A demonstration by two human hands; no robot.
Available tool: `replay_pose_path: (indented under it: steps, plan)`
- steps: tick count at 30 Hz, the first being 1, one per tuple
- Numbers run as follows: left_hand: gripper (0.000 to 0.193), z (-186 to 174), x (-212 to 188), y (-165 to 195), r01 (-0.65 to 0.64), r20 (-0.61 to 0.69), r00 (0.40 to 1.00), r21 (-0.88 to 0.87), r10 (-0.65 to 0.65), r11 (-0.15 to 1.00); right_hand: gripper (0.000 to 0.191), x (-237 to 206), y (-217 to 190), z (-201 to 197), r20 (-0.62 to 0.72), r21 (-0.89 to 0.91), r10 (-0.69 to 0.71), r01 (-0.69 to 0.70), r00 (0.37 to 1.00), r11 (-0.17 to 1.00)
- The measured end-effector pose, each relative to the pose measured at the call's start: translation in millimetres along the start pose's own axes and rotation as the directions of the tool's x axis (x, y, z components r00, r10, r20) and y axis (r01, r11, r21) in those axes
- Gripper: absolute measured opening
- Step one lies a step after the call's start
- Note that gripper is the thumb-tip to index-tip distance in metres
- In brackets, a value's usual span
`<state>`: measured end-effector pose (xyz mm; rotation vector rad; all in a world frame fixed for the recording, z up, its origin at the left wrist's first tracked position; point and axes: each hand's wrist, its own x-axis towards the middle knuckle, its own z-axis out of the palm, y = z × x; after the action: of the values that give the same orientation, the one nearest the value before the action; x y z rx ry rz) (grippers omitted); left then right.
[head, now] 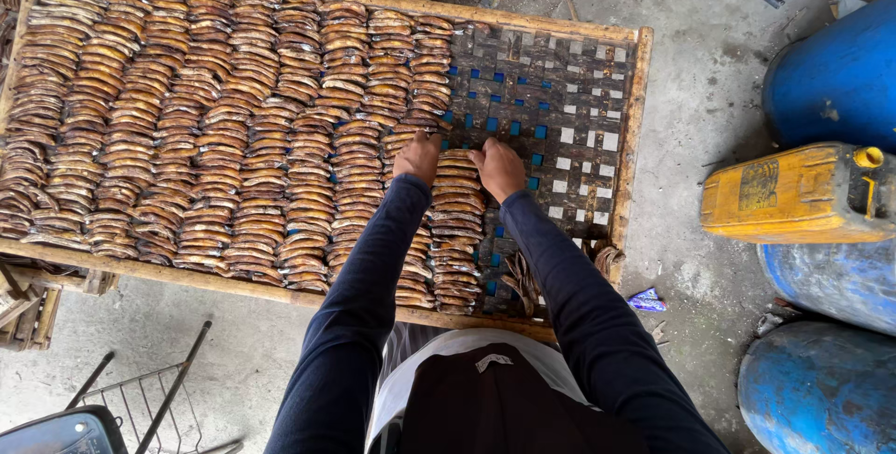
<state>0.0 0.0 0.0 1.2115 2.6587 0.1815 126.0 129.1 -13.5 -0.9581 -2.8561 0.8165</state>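
Observation:
A wood-framed woven rack (579, 109) holds many rows of flat brown dried fish slices (215, 127). My left hand (418, 156) and my right hand (499, 169) rest at the top of the rightmost column of slices (455, 230), fingers pressed down on either side of the top piece. Whether either hand grips a slice is hidden by the fingers. Dark blue sleeves cover both my arms. A few loose slices (519, 279) lie near the rack's front edge by my right arm.
The right part of the rack is bare weave. Blue drums (835, 81) and a yellow jerrycan (798, 193) stand on the concrete at the right. A wire frame (154, 389) lies at the lower left. A small purple wrapper (646, 300) lies on the floor.

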Motion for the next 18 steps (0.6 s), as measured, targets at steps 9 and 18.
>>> replay_pose_path:
  steps: [9,18]
  plan:
    - [0.014,9,-20,-3,-0.110,-0.198,0.976,-0.103,0.088,0.989,0.031,-3,-4,-6,0.085,0.033,0.033,-0.036,0.996,0.999]
    - [0.019,30,-24,-10,-0.160,-0.319,0.941,-0.134,0.110,0.978,0.027,-19,26,-40,0.067,-0.008,0.103,-0.103,0.992,0.995]
